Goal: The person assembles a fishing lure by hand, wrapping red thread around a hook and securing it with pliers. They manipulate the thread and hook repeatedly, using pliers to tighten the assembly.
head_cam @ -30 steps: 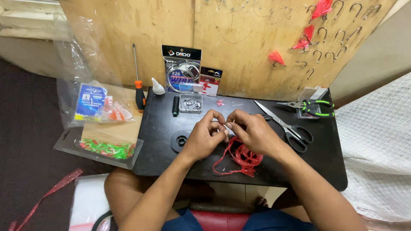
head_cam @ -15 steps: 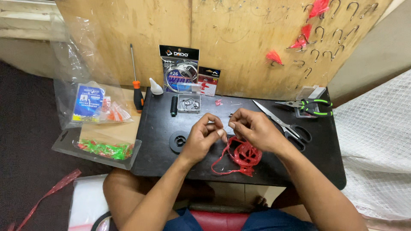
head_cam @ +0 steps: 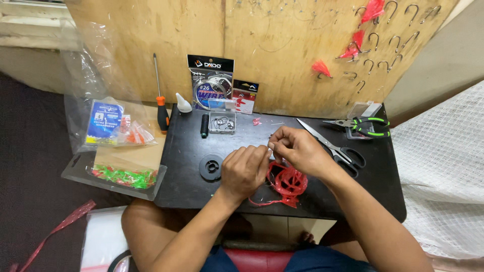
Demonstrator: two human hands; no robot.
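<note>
The black desk (head_cam: pixel 353 196) carries the work, with a plywood board (head_cam: pixel 282 50) behind it holding about a dozen bare hooks and three with red tufts. Since a moment ago the two hands have slid slightly left and drawn closer, fingertips nearly touching, so the fine work between them looks under way rather than finished. The left hand (head_cam: pixel 244 171) is curled narrow and the right hand (head_cam: pixel 297 150) pinches something tiny; what it is cannot be told. Just beneath lies one red plastic strip bundle (head_cam: pixel 287 182). Also there: one pair of scissors (head_cam: pixel 333 147), one pair of pliers (head_cam: pixel 365 126), one screwdriver (head_cam: pixel 161 103), one small black spool (head_cam: pixel 210 166).
</note>
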